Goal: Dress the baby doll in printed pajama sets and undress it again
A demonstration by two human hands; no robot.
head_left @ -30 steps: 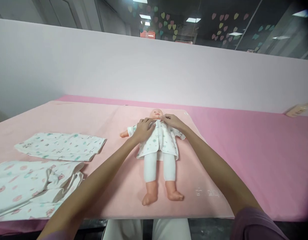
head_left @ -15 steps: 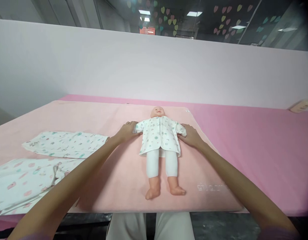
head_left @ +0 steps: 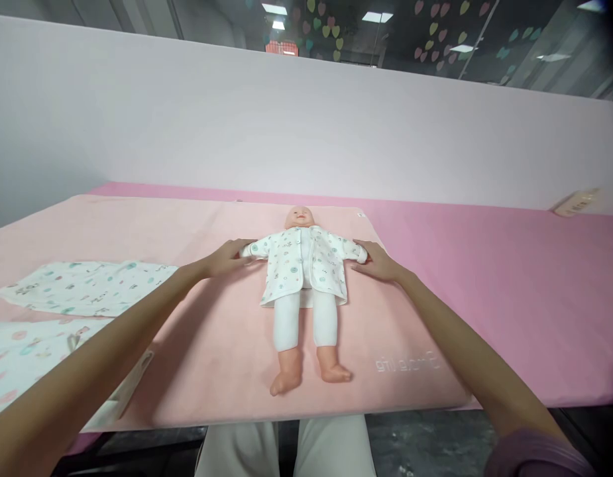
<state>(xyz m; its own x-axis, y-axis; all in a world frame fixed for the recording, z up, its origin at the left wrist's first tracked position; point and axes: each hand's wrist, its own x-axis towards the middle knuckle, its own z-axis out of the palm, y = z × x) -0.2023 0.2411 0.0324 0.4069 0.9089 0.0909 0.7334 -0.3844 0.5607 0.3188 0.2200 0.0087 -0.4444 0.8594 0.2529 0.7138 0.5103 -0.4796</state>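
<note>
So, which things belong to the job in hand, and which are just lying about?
In hand:
bald white-legged doll
white printed cloth jacket, left hand and right hand at its cuffs
flat peach mat

Apparently lying about:
white printed cloths
small cream object

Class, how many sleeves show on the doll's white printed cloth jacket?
2: one white printed cloth sleeve at the left hand, the other sleeve at the right hand.
</note>
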